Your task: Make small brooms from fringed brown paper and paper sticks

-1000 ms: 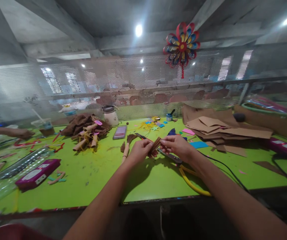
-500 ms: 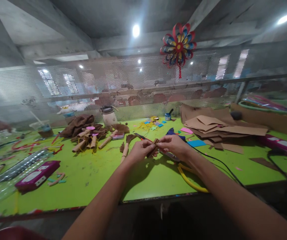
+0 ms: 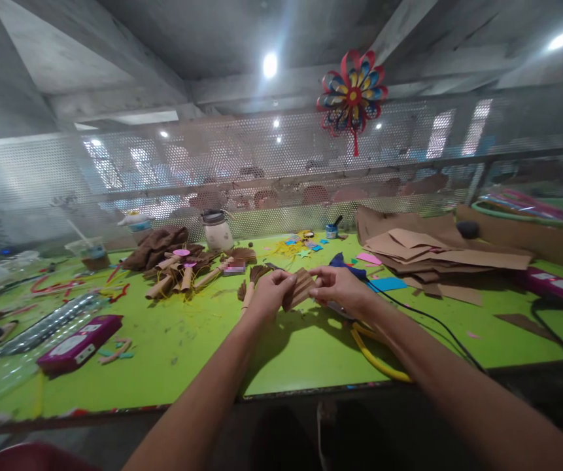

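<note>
A small piece of brown paper with fold lines (image 3: 299, 290) is held above the green table (image 3: 163, 373). My left hand (image 3: 269, 292) pinches its left edge, and my right hand (image 3: 339, 288) has its right edge between thumb and fingers. Just left of my left hand lie brown fringed paper pieces (image 3: 260, 271), one with a rolled handle. Beneath my right hand, a grey metallic object is partly hidden, with a yellow loop (image 3: 372, 356) beside it.
Brown paper sheets (image 3: 423, 252) are stacked at the right, near a purple box (image 3: 558, 288). Rolled paper bundles (image 3: 183, 278), a lidded jar (image 3: 217, 232) and another purple box (image 3: 80, 343) stand left. A black cable (image 3: 433, 322) runs beside my right forearm.
The brown paper between my hands has been opened out and now shows a wider, striped face. My hands are slightly farther apart. The view has shifted a little.
</note>
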A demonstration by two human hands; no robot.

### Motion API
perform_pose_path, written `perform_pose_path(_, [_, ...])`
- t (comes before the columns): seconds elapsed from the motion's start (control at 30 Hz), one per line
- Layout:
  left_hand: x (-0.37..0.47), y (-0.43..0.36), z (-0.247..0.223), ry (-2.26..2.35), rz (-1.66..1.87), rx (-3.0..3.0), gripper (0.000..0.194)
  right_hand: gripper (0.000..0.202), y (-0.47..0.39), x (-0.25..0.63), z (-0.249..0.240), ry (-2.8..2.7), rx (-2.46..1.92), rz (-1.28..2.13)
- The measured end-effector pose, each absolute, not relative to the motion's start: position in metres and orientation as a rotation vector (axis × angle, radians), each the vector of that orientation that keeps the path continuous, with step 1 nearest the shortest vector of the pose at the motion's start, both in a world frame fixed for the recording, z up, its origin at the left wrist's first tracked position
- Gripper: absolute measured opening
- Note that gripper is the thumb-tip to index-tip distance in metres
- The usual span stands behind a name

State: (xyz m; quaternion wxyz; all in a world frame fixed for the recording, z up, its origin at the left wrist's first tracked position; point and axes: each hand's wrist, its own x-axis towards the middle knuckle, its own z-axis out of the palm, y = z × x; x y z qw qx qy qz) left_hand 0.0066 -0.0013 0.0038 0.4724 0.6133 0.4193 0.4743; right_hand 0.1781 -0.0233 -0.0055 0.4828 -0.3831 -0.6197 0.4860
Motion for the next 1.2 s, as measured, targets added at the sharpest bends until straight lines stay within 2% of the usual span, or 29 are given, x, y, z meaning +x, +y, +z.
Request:
perform_pose_path(0.13, [0.007,-0.004,0.006,1.079,1.167,1.628,0.029,0.018,-0.023,0.178,-0.005,-1.527,-0.908,1.239])
perform_pose_path(0.4, [0.01,-0.013,0.012,1.048,1.228,1.874,0.025,0.025,-0.022,0.179,-0.009,-1.415,-0.833,1.482])
perform_pose_path(0.9, [0.01,-0.008,0.006,0.989,1.323,1.726,0.025,0.008,-0.031,0.169,0.004,-1.353,-0.834,1.471])
perform_pose_path(1.2, [0.01,-0.006,0.005,1.037,1.335,1.771,0.024,0.008,-0.029,0.17,0.002,-1.306,-0.893,1.493])
